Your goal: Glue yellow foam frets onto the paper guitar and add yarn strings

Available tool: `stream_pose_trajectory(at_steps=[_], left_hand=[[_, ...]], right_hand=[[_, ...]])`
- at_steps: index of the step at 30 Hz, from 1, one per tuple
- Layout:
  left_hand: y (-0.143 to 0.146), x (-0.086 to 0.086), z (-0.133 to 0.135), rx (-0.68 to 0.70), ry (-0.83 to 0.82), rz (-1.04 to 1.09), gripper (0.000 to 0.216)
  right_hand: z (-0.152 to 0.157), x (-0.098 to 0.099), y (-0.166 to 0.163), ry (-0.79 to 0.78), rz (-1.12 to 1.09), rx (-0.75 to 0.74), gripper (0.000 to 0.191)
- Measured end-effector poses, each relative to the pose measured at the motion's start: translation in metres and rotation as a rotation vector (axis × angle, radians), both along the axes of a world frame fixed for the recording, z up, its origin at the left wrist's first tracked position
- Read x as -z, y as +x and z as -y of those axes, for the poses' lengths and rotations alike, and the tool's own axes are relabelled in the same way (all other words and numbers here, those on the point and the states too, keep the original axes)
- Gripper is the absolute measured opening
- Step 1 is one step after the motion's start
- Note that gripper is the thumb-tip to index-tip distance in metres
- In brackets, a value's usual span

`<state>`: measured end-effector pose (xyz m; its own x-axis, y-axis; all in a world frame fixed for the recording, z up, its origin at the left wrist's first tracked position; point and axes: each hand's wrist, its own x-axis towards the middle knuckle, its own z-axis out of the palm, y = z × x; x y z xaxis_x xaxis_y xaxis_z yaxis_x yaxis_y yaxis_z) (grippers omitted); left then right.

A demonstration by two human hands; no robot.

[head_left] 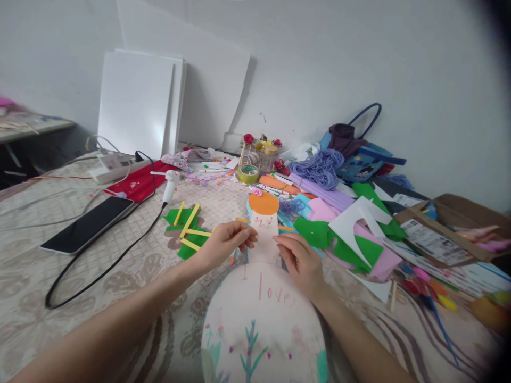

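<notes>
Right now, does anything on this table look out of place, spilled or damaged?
No spill or breakage shows. It looks untidy, though: green scraps and white pieces lie heaped at odd angles beyond the right hand, and the white glue gun's black cord loops loosely across the tablecloth.

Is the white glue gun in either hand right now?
No, the white glue gun is apart from both the left hand and the right hand, which are at the pale cutout.

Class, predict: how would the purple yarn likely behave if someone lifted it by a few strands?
The purple yarn would probably flop, as its strands lie in loose loops. It may tangle, since many loops overlap.
</notes>
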<state>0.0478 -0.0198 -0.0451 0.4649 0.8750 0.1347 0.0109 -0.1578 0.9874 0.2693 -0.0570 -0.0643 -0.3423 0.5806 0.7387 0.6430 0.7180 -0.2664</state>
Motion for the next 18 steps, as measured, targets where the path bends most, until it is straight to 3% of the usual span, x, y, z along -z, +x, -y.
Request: stream_pose_trajectory(at_steps=[3,6,10,18], left_hand=[[-0.002,0.002,0.003,-0.219,0.213,-0.122,0.018],[-0.006,0.007,0.007,-0.416,0.579,-0.245,0.015],[-0.01,0.011,0.007,-0.405,0.95,-0.251,0.016],[-0.012,0.006,0.005,-0.425,1.033,-0.207,0.017]], right_hand=[[-0.004,0.0,0.012,-0.01,0.003,-0.037,0.032],[-0.006,0.002,0.027,0.013,0.033,-0.06,0.032],[0.0,0.005,0.039,0.104,0.062,-0.027,0.028],[0.016,0.009,0.03,-0.034,-0.16,-0.025,0.023]])
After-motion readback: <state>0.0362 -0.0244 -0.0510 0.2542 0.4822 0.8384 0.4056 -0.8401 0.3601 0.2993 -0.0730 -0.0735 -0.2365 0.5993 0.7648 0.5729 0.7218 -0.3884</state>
